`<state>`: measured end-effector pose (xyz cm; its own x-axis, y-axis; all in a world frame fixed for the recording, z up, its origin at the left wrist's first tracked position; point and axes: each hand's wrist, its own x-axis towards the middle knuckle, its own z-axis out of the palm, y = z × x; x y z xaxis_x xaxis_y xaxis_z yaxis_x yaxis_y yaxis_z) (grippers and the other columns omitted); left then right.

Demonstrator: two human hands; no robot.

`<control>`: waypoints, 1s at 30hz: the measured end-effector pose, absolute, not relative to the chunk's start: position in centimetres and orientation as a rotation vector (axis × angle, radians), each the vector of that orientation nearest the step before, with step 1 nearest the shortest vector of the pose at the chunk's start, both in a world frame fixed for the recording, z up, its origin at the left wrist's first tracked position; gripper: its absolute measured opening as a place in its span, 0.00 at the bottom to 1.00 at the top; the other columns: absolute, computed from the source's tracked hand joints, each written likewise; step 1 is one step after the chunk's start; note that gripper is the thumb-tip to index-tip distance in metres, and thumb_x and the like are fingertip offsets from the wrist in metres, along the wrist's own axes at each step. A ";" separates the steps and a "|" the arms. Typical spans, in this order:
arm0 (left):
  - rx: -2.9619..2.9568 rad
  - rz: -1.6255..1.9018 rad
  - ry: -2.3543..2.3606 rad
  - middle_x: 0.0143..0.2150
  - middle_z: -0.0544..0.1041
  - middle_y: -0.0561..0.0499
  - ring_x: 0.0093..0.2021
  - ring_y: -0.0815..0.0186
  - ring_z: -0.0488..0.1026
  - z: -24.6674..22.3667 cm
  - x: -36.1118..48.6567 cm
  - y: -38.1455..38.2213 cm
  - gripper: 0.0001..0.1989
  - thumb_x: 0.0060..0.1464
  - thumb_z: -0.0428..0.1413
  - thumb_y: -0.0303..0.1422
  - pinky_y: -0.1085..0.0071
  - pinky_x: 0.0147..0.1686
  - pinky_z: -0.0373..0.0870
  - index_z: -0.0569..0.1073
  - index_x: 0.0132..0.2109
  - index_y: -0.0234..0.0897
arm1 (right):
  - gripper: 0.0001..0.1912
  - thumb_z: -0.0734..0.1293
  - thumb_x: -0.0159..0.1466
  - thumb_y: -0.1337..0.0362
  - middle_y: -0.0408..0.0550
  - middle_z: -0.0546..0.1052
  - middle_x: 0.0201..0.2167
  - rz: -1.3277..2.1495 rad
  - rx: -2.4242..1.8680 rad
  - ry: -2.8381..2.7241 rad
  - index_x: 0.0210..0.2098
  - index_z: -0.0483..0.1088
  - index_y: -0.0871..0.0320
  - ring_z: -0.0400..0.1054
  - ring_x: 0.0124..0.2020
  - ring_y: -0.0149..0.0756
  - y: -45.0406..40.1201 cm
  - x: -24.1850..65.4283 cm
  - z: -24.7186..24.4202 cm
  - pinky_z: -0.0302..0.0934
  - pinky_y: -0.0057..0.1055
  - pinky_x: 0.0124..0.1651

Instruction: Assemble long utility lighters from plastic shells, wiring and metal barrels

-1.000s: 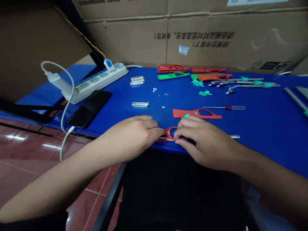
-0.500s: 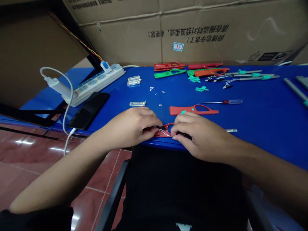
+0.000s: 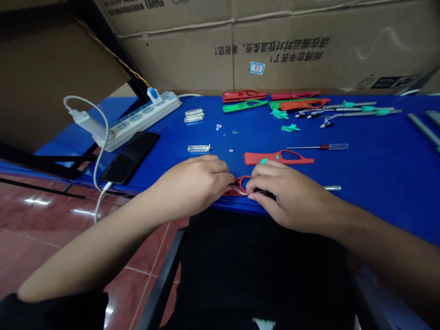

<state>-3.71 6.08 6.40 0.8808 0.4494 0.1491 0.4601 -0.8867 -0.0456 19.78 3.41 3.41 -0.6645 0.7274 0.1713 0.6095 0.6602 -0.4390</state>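
Note:
A red lighter casing half (image 3: 243,178) with a finger loop lies near the table's front edge, between my hands. My left hand (image 3: 197,185) is closed at its left part, fingertips pinched by a small black piece with white wires (image 3: 237,189). My right hand (image 3: 288,195) curls over the casing's right part, its thumb and fingers closed on it and a dark part beneath. From behind that hand a metal tube (image 3: 332,188) sticks out to the right. Just beyond, another red casing half (image 3: 263,158) lies with small teal pieces (image 3: 263,161) against it. My fingers hide much of the inside.
A screwdriver (image 3: 332,147) and clear lighter fuel tanks (image 3: 199,148) lie beyond my hands. Farther back are green casing parts (image 3: 244,106), teal triggers (image 3: 290,128) and metal tubes with wires (image 3: 364,109). A power strip (image 3: 127,123) and phone (image 3: 130,158) are at left.
The whole view has shifted slightly, so things appear a little farther right. My left fingers have closed in more over the wired piece; my right hand keeps its grip.

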 end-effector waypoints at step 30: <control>-2.912 -0.681 -1.000 0.35 0.76 0.47 0.36 0.63 0.73 3.4 -2.9 4.5 0.12 0.65 0.51 0.25 0.68 0.36 0.71 0.80 0.46 0.30 | 0.10 0.63 0.69 0.67 0.49 0.75 0.37 0.518 -1.050 -2.527 0.38 0.76 0.58 0.65 0.42 0.40 3.6 19.8 3.2 0.60 0.38 0.49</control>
<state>-2.87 4.48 3.43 0.7053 0.5884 0.3955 0.5834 -0.7986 0.1478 19.84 3.56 3.21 -0.6619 0.7275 0.1809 0.5974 0.6577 -0.4588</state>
